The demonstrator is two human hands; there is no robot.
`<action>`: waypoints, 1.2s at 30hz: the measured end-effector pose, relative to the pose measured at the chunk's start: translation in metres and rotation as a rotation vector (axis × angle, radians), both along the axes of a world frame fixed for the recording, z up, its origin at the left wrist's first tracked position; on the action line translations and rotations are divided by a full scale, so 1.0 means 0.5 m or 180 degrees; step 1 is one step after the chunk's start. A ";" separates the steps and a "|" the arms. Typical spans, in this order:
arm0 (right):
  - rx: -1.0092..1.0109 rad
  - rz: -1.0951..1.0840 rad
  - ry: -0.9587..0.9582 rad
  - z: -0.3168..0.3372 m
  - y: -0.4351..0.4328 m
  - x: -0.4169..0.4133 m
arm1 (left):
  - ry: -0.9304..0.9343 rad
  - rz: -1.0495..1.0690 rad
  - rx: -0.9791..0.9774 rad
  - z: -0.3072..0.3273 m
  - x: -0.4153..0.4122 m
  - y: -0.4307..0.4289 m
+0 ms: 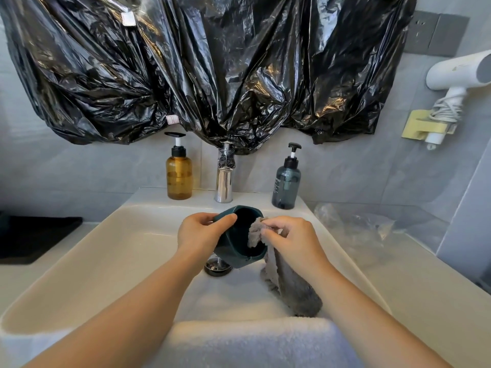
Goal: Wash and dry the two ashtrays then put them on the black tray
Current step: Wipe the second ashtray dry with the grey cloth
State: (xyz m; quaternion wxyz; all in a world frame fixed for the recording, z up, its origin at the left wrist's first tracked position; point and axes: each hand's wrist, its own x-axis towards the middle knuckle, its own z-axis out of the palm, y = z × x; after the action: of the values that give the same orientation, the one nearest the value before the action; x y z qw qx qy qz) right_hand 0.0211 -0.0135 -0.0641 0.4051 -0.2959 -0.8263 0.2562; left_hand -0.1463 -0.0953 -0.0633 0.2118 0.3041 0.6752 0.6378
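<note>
Left hand (199, 235) grips tilted ashtray (235, 252) above sink (106, 248); right hand (289, 240) pinches grey cloth (289, 285) inside it. Risk: hard wiping pushes ashtray out of grip, it drops, chips.

Bright, even light; glare on black plastic sheet (207, 62); wide-angle edge bending

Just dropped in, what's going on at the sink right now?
The left hand holds a teal ashtray tilted over the sink. The right hand pinches a grey cloth and presses it into the bowl. No ashtray shows on the black tray at left, and the second ashtray is out of view.
</note>
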 end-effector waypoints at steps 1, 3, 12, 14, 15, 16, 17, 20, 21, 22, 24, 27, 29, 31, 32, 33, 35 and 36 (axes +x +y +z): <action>0.0031 -0.0053 0.0179 0.003 -0.001 0.001 | 0.0075 -0.0041 -0.0031 -0.001 0.001 -0.001; 0.0134 -0.0264 0.0670 0.006 -0.001 0.004 | 0.0211 -0.0081 -0.0122 -0.003 0.003 -0.001; -0.0022 0.0247 -0.0679 0.005 -0.015 0.010 | 0.0071 0.0119 -0.0104 -0.008 -0.005 0.002; 0.0146 -0.0210 -0.0091 0.008 -0.011 0.016 | 0.0009 0.0148 -0.0058 -0.007 -0.005 0.002; 0.0211 -0.0424 0.0062 0.007 -0.006 0.019 | -0.0003 0.0154 -0.0041 -0.006 -0.004 0.001; 0.0178 -0.0482 0.0053 0.005 -0.003 0.023 | 0.0002 0.0155 -0.0028 -0.005 -0.003 0.001; -0.0006 -0.0395 -0.0099 0.000 0.001 0.025 | 0.0019 0.0148 -0.0015 -0.004 -0.002 0.001; -0.0719 -0.0086 -0.0568 -0.019 0.008 0.023 | 0.0098 0.0093 0.0014 -0.005 0.002 0.000; -0.0741 -0.0142 -0.0445 -0.020 0.011 0.020 | 0.0152 0.0081 0.0005 -0.005 0.003 -0.001; -0.0682 -0.0229 -0.0209 -0.016 0.011 0.018 | 0.0216 0.0066 -0.0020 -0.006 0.004 -0.001; -0.0500 -0.0177 0.0189 -0.008 0.009 0.015 | 0.0310 0.0028 -0.0083 -0.008 0.005 0.000; -0.0433 0.0473 -0.0114 -0.003 -0.008 0.011 | 0.0342 -0.0009 -0.0135 -0.011 0.004 0.000; -0.0293 0.0649 -0.0756 -0.010 -0.014 0.009 | 0.0329 0.0025 -0.0100 -0.011 0.003 0.000; -0.0063 0.0427 -0.0767 -0.008 -0.010 0.010 | 0.0310 0.0068 -0.0060 -0.009 0.002 0.000; -0.0020 0.0205 -0.0523 -0.003 -0.010 0.014 | 0.0299 0.0092 -0.0046 -0.009 0.002 0.000; -0.0028 -0.0034 -0.0256 0.003 -0.011 0.019 | 0.0287 0.0118 -0.0025 -0.008 0.002 0.000; -0.0258 -0.0292 -0.0035 0.004 -0.012 0.025 | 0.0279 0.0145 0.0036 -0.007 0.002 0.000; -0.0518 -0.0290 -0.0177 0.000 -0.011 0.026 | 0.0285 0.0147 0.0068 -0.007 0.003 -0.001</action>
State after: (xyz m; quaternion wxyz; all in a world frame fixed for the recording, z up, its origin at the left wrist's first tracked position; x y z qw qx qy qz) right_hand 0.0341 -0.0190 -0.0641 0.3679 -0.3720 -0.7993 0.2955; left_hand -0.1446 -0.0958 -0.0668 0.1632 0.3189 0.6840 0.6354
